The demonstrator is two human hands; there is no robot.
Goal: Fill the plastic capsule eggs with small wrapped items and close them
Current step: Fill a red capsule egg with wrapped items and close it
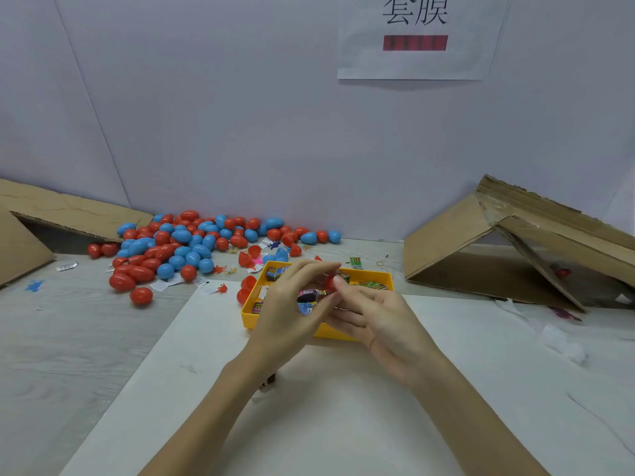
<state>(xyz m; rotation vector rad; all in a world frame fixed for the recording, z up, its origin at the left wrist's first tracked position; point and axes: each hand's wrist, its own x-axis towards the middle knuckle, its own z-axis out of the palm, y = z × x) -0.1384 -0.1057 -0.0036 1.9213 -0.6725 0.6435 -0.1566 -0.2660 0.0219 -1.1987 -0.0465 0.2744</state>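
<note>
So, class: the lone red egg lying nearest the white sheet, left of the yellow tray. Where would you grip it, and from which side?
Pinch the red egg across its narrow middle, coming from above. It lies on its side on the table, apart from the egg pile, so probably nothing blocks fingers on either flank.

Red egg point(330, 282) (perhaps) behind hands point(343, 310)
</note>
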